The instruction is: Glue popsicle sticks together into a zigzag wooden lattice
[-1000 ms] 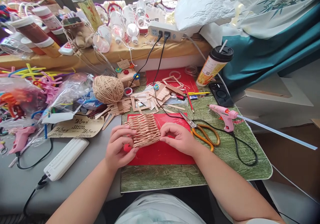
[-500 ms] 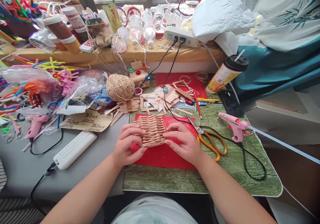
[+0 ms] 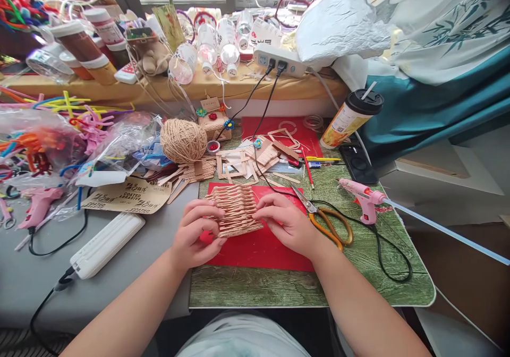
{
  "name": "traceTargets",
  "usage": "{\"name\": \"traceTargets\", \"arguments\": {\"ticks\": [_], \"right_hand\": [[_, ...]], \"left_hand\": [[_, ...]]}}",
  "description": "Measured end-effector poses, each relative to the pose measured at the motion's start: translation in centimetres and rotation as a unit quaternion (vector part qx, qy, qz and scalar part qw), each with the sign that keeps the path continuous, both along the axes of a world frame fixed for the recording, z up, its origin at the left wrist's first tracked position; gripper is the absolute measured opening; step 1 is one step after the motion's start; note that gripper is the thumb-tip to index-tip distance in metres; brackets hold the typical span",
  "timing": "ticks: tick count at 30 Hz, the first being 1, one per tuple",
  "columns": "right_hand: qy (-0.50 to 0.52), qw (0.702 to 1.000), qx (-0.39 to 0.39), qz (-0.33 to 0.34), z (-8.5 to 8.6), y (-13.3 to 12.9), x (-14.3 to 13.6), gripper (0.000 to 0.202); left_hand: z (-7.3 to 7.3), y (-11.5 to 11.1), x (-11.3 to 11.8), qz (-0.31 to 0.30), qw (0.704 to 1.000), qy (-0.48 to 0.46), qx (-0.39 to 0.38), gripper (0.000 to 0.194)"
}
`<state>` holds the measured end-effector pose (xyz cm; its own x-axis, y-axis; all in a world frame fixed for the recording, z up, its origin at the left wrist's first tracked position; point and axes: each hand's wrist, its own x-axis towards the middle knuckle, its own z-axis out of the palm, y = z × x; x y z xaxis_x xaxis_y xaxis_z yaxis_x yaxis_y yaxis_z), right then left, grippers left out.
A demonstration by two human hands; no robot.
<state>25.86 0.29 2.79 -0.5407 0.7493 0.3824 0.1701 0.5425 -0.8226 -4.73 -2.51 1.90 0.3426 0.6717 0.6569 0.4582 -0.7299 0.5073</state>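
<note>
A layered craft-stick structure (image 3: 236,208), its pale wooden sticks stacked in a wavy, ribbed block, is held tilted above a red sheet (image 3: 255,251). My left hand (image 3: 199,232) grips its left end, thumb below and fingers curled along the side. At the right end, my right hand (image 3: 285,221) has its fingertips closed on the edge, the thumb partly hidden by the fingers. Orange-handled scissors (image 3: 324,216) lie just right of my right hand. Loose craft sticks (image 3: 266,158) and several small stick frames (image 3: 231,166) are spread behind the structure.
A pink glue gun (image 3: 364,197) with a long glue stick rests on the right. Behind stand a twine ball (image 3: 183,140) and a lidded cup (image 3: 350,118). Sandpaper (image 3: 129,195) and a white power strip (image 3: 107,244) lie left. Black cords cross the green board (image 3: 255,288).
The whole view has shifted slightly, moving the surroundings left in the picture. My hands keep the stick structure almost in place, with the right fingers slightly more bunched at its end.
</note>
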Motion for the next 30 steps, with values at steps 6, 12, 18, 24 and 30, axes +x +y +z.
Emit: {"name": "traceTargets", "arguments": {"ticks": [6, 12, 18, 24, 30], "right_hand": [[-0.043, 0.999, 0.030, 0.014, 0.4, 0.8, 0.7, 0.025], [-0.072, 0.997, 0.017, -0.016, -0.7, 0.5, -0.2, 0.063], [-0.066, 0.997, 0.017, -0.038, -1.9, 0.6, -1.0, 0.061], [0.033, 0.997, -0.020, -0.073, -1.9, 0.2, -0.6, 0.020], [0.078, 0.991, -0.092, -0.061, -2.0, -0.4, 0.1, 0.016]], "left_hand": [[-0.2, 0.0, -0.1, 0.002, 1.000, 0.000, 0.000, 0.014], [-0.1, 0.0, -0.2, -0.001, 1.000, 0.000, 0.005, 0.016], [-0.1, 0.0, -0.3, 0.002, 1.000, 0.001, 0.014, 0.017], [-0.3, -0.2, -0.4, 0.015, 1.000, -0.001, 0.005, 0.018], [-0.4, 0.0, -0.5, 0.008, 1.000, -0.001, 0.016, 0.019]]}}
